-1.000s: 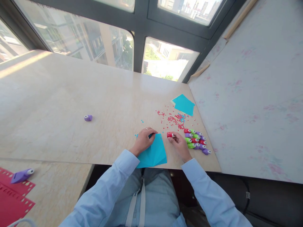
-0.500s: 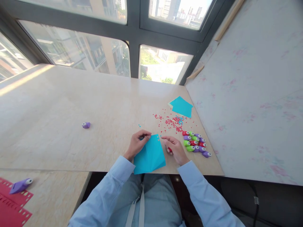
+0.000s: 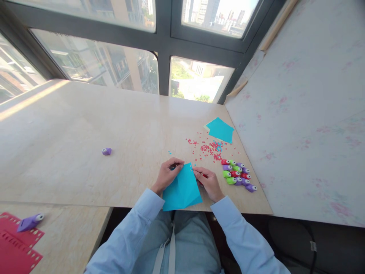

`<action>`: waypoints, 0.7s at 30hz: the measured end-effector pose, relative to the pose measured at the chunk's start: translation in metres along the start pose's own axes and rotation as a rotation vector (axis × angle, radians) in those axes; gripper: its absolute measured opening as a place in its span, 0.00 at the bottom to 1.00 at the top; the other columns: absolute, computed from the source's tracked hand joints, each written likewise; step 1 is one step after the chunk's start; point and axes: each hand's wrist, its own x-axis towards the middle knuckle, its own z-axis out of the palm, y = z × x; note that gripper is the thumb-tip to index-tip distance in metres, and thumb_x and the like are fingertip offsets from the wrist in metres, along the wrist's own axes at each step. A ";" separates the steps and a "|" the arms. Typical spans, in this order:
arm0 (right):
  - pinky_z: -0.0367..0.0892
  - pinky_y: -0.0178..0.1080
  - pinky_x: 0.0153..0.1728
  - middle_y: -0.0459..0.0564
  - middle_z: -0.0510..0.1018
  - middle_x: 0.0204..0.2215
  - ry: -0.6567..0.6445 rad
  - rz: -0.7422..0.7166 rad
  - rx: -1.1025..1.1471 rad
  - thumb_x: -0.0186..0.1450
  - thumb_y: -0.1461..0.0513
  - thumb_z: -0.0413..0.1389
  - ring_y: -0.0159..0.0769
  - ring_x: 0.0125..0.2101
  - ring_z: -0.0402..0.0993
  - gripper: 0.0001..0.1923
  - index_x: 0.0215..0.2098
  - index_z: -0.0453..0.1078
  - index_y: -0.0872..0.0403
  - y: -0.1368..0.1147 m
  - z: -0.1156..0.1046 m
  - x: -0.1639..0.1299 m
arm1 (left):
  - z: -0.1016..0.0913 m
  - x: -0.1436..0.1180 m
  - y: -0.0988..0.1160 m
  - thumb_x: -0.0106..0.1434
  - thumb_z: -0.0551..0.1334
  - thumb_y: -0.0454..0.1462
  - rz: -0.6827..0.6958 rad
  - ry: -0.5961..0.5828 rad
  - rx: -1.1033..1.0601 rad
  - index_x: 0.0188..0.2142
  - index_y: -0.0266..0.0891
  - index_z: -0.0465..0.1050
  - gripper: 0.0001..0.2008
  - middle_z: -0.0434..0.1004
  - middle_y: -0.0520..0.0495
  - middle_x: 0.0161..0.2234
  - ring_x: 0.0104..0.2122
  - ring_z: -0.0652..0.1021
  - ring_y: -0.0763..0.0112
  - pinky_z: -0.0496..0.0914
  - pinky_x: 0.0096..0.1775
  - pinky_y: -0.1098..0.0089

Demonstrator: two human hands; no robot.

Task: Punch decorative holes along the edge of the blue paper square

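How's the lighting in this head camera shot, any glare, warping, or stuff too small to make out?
Head view: bright daylight from the windows, with a sunlit streak across the far-left beige marble tabletop; wide-angle distortion bows the window frames and table edges. The left hand and right hand pinching the turquoise paper sheet are sharp, but the scattered red paper dots are too small to resolve.

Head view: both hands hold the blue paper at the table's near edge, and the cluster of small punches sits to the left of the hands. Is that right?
Not quite. In the head view the cluster of small punches sits to the right of the hands, beside the right hand. The rest holds: the left hand and the right hand hold the blue paper at the table's near edge.
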 end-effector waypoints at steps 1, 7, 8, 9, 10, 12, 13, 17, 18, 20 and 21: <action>0.66 0.36 0.27 0.51 0.78 0.34 0.016 -0.048 -0.029 0.59 0.51 0.62 0.34 0.28 0.70 0.16 0.39 0.79 0.53 0.000 0.001 0.000 | 0.000 0.000 0.000 0.61 0.63 0.40 0.000 0.000 0.004 0.37 0.38 0.76 0.09 0.78 0.46 0.37 0.38 0.76 0.67 0.68 0.40 0.68; 0.69 0.37 0.37 0.49 0.78 0.33 0.098 -0.281 -0.188 0.64 0.56 0.58 0.36 0.34 0.73 0.11 0.41 0.78 0.52 0.006 0.006 0.000 | 0.002 -0.002 -0.002 0.61 0.62 0.40 0.007 -0.007 0.013 0.37 0.38 0.76 0.08 0.78 0.46 0.36 0.38 0.76 0.67 0.69 0.41 0.67; 0.69 0.37 0.38 0.49 0.78 0.33 0.103 -0.321 -0.209 0.64 0.57 0.58 0.36 0.34 0.73 0.10 0.41 0.78 0.52 0.008 0.006 0.000 | 0.002 -0.002 -0.002 0.61 0.62 0.39 0.009 -0.008 0.014 0.37 0.38 0.76 0.08 0.78 0.46 0.36 0.38 0.76 0.67 0.69 0.41 0.67; 0.69 0.38 0.40 0.49 0.78 0.34 0.109 -0.359 -0.228 0.65 0.58 0.57 0.36 0.35 0.73 0.10 0.41 0.77 0.52 0.009 0.007 0.000 | 0.002 -0.002 -0.001 0.61 0.62 0.39 0.011 -0.009 0.019 0.37 0.38 0.76 0.08 0.78 0.46 0.36 0.38 0.76 0.67 0.69 0.41 0.67; 0.69 0.38 0.41 0.50 0.78 0.35 0.115 -0.391 -0.245 0.65 0.59 0.57 0.36 0.37 0.74 0.09 0.40 0.77 0.52 0.011 0.007 0.000 | 0.002 -0.002 0.000 0.61 0.62 0.39 0.013 -0.010 0.027 0.37 0.37 0.76 0.08 0.78 0.46 0.36 0.38 0.76 0.67 0.69 0.41 0.67; 0.69 0.39 0.42 0.50 0.78 0.36 0.132 -0.433 -0.273 0.66 0.61 0.56 0.37 0.39 0.74 0.08 0.39 0.77 0.52 0.012 0.008 0.000 | 0.002 -0.001 0.002 0.61 0.61 0.39 0.015 -0.016 0.050 0.37 0.37 0.76 0.08 0.78 0.45 0.36 0.38 0.76 0.67 0.69 0.41 0.67; 0.69 0.39 0.42 0.50 0.78 0.36 0.140 -0.446 -0.282 0.66 0.61 0.56 0.37 0.39 0.74 0.07 0.39 0.77 0.52 0.013 0.008 0.000 | 0.003 -0.002 0.003 0.61 0.61 0.39 0.018 -0.021 0.063 0.37 0.37 0.76 0.08 0.78 0.45 0.36 0.38 0.76 0.67 0.68 0.41 0.67; 0.69 0.38 0.40 0.50 0.77 0.35 0.159 -0.468 -0.300 0.67 0.62 0.56 0.36 0.38 0.74 0.06 0.38 0.76 0.52 0.014 0.009 0.000 | 0.004 -0.003 0.006 0.62 0.60 0.39 0.056 -0.021 0.107 0.38 0.37 0.76 0.09 0.77 0.45 0.37 0.37 0.75 0.68 0.69 0.41 0.66; 0.68 0.38 0.40 0.50 0.77 0.35 0.162 -0.470 -0.300 0.67 0.62 0.56 0.36 0.37 0.73 0.06 0.38 0.76 0.53 0.014 0.009 0.000 | 0.004 -0.003 0.006 0.62 0.60 0.39 0.072 -0.021 0.118 0.38 0.37 0.76 0.09 0.77 0.45 0.37 0.37 0.75 0.68 0.69 0.41 0.66; 0.68 0.38 0.40 0.50 0.77 0.35 0.166 -0.469 -0.299 0.67 0.62 0.56 0.36 0.37 0.73 0.06 0.37 0.76 0.53 0.014 0.009 0.000 | 0.005 -0.004 0.007 0.63 0.60 0.40 0.103 -0.039 0.147 0.41 0.38 0.75 0.11 0.76 0.44 0.38 0.37 0.75 0.68 0.69 0.42 0.66; 0.68 0.38 0.40 0.50 0.77 0.35 0.168 -0.465 -0.297 0.67 0.62 0.56 0.36 0.37 0.73 0.06 0.37 0.75 0.53 0.014 0.009 0.000 | 0.005 -0.003 0.008 0.64 0.60 0.41 0.116 -0.060 0.173 0.43 0.38 0.75 0.12 0.76 0.43 0.39 0.38 0.75 0.68 0.70 0.42 0.65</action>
